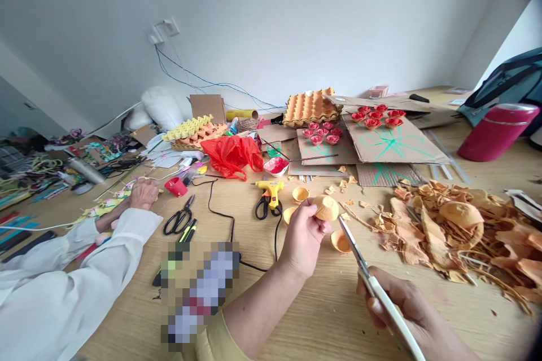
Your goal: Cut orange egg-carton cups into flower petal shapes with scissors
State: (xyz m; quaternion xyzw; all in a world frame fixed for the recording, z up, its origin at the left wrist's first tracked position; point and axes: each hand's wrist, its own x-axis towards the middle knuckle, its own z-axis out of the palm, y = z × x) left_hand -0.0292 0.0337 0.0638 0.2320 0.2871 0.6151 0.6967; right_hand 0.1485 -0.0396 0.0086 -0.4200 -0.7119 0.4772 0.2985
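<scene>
Above wooden table (330,307): left hand (301,245) pinching egg-carton cup (327,208), right hand (400,293) gripping scissors (359,258); likely trimming, steady hold needed next.

Plain pale wall (262,17), bluish-grey, fills the upper part. White outlet with plug (163,29) on wall, left of middle; thin blue cables (203,80) run from it down toward the surface (322,316), light wood with visible grain. At right, wall corner, then a brighter strip (514,39) near the frame edge. At far left, a pale slanted band (42,76) beside a darker grey-blue area. Lighting soft, daylight-like, fairly even; source cannot be told.
</scene>
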